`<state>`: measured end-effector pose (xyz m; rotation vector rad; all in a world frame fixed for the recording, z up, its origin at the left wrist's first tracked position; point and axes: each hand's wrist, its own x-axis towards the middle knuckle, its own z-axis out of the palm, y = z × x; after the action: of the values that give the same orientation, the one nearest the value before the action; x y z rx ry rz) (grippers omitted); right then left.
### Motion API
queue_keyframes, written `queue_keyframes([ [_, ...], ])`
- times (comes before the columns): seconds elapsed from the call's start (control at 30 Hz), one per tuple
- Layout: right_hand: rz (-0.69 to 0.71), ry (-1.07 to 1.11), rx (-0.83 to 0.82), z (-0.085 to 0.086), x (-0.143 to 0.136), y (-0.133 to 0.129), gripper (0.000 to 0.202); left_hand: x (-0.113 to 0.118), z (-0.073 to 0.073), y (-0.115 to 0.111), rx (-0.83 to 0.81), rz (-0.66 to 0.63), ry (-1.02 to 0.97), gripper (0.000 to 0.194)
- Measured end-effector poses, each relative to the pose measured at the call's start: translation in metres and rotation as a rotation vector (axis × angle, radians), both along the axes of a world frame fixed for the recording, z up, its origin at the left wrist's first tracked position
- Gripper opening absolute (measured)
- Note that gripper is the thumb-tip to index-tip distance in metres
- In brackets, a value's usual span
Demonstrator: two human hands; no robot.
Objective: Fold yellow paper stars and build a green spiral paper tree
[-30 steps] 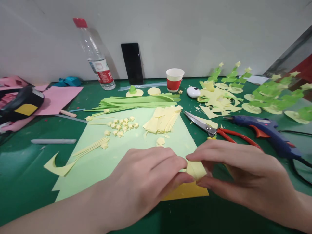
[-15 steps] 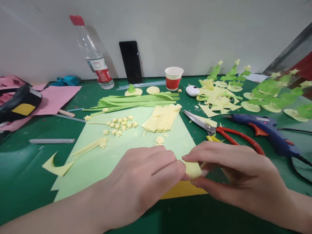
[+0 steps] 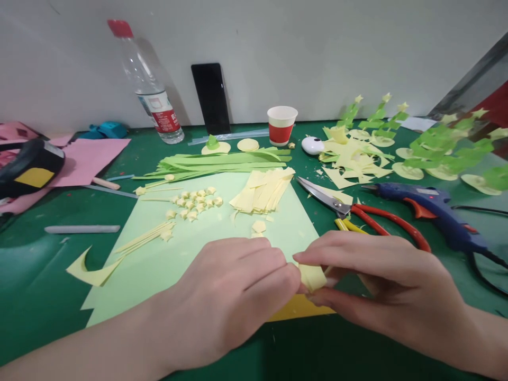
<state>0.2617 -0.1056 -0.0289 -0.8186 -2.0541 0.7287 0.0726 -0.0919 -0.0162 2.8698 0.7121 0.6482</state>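
Observation:
My left hand [image 3: 242, 296] is curled, its fingertips pinching the left end of a pale yellow paper strip [image 3: 312, 276]. The strip bends in a loop between both hands. On its right side, my right hand [image 3: 381, 286] grips it between thumb and fingers. Just beyond my left hand lies a small folded yellow pentagon [image 3: 259, 227] on the light green sheet [image 3: 159, 270]. A pile of yellow strips [image 3: 264, 190] is behind it, with several little paper stars [image 3: 194, 203] to the left.
Red-handled scissors [image 3: 341, 206] and a blue glue gun [image 3: 432, 211] lie at right, before yellow scraps [image 3: 353, 156] and green paper plants [image 3: 448, 148]. Behind stand a red-and-white cup [image 3: 281, 126], a phone [image 3: 211, 99] and a bottle [image 3: 156, 106]. Green strips [image 3: 222, 160] lie in front.
The whole view has shifted slightly, so most things appear a little further left and up. Both hands keep their hold on the strip, whose loop looks slightly more curved.

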Motion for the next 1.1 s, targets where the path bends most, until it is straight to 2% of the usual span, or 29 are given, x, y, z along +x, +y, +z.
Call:
queue_keyframes([
  [0.37, 0.035, -0.013, -0.017, -0.002, 0.002, -0.001, 0.012, 0.001, -0.001, 0.000, -0.010, -0.020, -0.035, 0.039],
  [0.57, 0.102, 0.038, -0.090, 0.001, 0.000, -0.002, 0.024, -0.002, -0.015, -0.005, -0.023, -0.053, -0.178, 0.021],
  [0.67, 0.120, 0.041, -0.115, -0.001, -0.002, -0.003, 0.028, -0.002, -0.020, -0.007, -0.009, -0.042, -0.236, 0.019],
  [0.73, 0.100, 0.050, -0.091, -0.003, -0.003, -0.004, 0.027, -0.002, -0.020, -0.008, -0.004, -0.028, -0.223, 0.020],
  [0.93, -0.043, 0.042, 0.066, -0.008, -0.004, -0.001, 0.007, -0.002, -0.016, -0.002, 0.119, -0.021, -0.184, 0.021],
  [1.1, -0.040, 0.021, 0.126, -0.010, -0.004, 0.002, 0.011, 0.001, -0.016, -0.003, 0.150, 0.015, -0.170, 0.025],
])
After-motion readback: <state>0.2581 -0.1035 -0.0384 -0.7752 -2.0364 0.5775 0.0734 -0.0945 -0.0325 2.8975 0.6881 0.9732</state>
